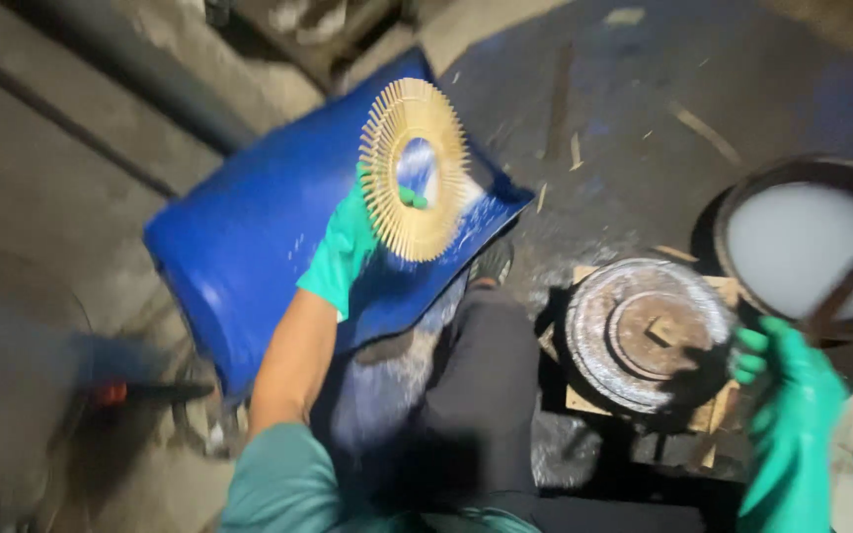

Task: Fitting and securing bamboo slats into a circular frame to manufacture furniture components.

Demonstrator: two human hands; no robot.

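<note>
green-gloved left hand grips a ring of yellow sticks above a blue drum. green-gloved right hand, fingers curled and empty, hovers beside a round metal mould.

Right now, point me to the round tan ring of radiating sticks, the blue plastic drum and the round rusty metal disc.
Round tan ring of radiating sticks (pixel 433 212), head view: on its lower right spokes.
Blue plastic drum (pixel 249 227), head view: on its bare side wall.
Round rusty metal disc (pixel 599 336), head view: on its pale outer rim.

Blue plastic sheet left of centre. Round metal disc lower right — bucket of white liquid right edge.
</note>
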